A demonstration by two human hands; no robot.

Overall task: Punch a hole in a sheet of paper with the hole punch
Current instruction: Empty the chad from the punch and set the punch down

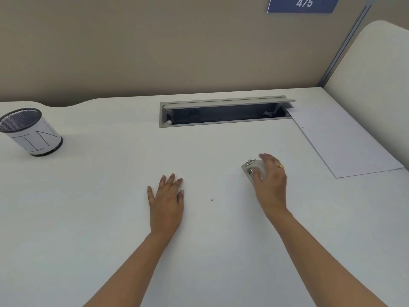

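A small grey metal hole punch [251, 168] stands on the white desk [110, 218], right of centre. My right hand [271, 181] wraps round it from the right, thumb and fingers curled over its top; much of the punch is hidden under the hand. A white sheet of paper [340, 140] lies flat at the far right of the desk, apart from the punch, with two tiny dark dots near its left edge. My left hand [167, 201] rests flat on the desk, fingers straight, holding nothing. A tiny round paper chip [212, 199] lies between the hands.
A black mesh pen cup [28, 131] with a white label stands at the far left. An open cable tray [223, 114] with its lid raised is set into the desk's back. Beige partition walls close off the back and the right side.
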